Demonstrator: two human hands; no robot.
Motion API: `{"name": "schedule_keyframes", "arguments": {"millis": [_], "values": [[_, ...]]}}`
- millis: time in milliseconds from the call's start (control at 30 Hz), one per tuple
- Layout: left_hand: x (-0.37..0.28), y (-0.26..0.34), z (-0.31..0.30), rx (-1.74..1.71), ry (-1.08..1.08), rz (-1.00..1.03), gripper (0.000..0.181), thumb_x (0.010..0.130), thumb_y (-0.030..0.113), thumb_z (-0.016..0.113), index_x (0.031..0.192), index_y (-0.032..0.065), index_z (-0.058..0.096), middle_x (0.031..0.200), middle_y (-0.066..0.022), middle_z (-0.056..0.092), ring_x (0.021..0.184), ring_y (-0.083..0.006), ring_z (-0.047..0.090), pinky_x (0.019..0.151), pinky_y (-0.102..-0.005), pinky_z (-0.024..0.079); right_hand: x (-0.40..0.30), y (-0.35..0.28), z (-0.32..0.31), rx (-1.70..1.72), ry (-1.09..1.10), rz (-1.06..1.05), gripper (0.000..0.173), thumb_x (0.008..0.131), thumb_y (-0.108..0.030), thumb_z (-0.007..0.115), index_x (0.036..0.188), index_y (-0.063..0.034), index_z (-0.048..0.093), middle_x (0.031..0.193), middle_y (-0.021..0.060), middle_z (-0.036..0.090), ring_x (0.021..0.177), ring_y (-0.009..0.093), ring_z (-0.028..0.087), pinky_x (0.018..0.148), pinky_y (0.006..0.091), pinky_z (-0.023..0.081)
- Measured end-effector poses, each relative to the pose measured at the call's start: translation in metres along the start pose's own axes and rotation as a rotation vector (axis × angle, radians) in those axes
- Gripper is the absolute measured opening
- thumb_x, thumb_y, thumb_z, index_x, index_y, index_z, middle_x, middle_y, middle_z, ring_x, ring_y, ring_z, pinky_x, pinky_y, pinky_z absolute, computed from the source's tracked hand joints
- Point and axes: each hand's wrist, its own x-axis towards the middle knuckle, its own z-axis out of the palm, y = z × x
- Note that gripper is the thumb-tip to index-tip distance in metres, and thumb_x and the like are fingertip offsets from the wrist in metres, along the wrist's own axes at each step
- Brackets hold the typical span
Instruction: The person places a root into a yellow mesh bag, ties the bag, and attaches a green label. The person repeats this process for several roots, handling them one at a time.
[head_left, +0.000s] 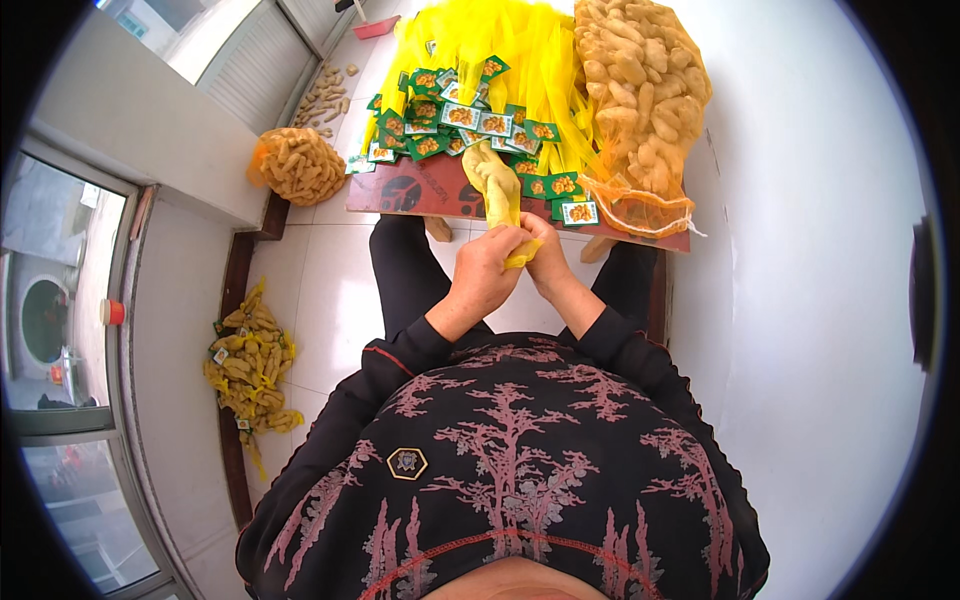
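Ginger roots in a yellow mesh bag (493, 180) reach over the near edge of the red board table (450, 187). My left hand (487, 264) and my right hand (546, 251) meet at the bag's near end, both with fingers closed on the gathered yellow mesh. Just beyond the bag lie many green and white picture tags (460, 115), attached to a spread of empty yellow mesh bags (480, 37). At the table's right stands a large orange net sack of ginger (645, 97), its mouth (637, 206) open towards me.
A round net sack of ginger (302, 166) sits left of the table. Loose ginger (324, 97) lies on the tiles behind it. Filled yellow mesh bags (253, 360) are piled on the floor at my left. A red dustpan (376, 28) is farther back; a white wall (795, 225) runs along the right.
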Motion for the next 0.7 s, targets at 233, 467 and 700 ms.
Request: {"name": "schedule_keyframes", "arguments": {"millis": [233, 467, 700], "values": [[0.001, -0.001, 0.006, -0.003, -0.041, 0.109, 0.024, 0.076, -0.004, 0.067, 0.097, 0.0069, 0.065, 0.084, -0.0125, 0.063, 0.077, -0.0346, 0.065, 0.067, -0.0369, 0.051, 0.002, 0.004, 0.000, -0.094, -0.042, -0.219, 0.024, 0.097, -0.009, 0.056, 0.118, 0.0015, 0.056, 0.107, 0.0094, 0.067, 0.094, 0.013, 0.066, 0.081, 0.0268, 0.054], [0.004, 0.006, -0.001, 0.002, -0.173, 0.313, 0.023, 0.076, -0.005, 0.067, 0.096, 0.0054, 0.063, 0.085, -0.0132, 0.062, 0.080, -0.0365, 0.063, 0.066, -0.0397, 0.050, 0.012, -0.002, 0.003, 0.085, 0.106, -0.134, 0.015, 0.099, -0.014, 0.055, 0.104, -0.0004, 0.053, 0.092, 0.0109, 0.069, 0.068, 0.018, 0.067, 0.060, 0.0295, 0.056], [-0.003, 0.008, 0.002, -0.108, -0.105, 0.214, 0.024, 0.077, -0.005, 0.067, 0.099, 0.0045, 0.062, 0.085, -0.0137, 0.061, 0.080, -0.0368, 0.063, 0.067, -0.0393, 0.051, 0.011, -0.015, -0.002, 0.316, 0.034, -0.022, 0.021, 0.097, -0.013, 0.060, 0.110, 0.0022, 0.054, 0.101, 0.0134, 0.069, 0.083, 0.020, 0.069, 0.075, 0.0326, 0.058]]}}
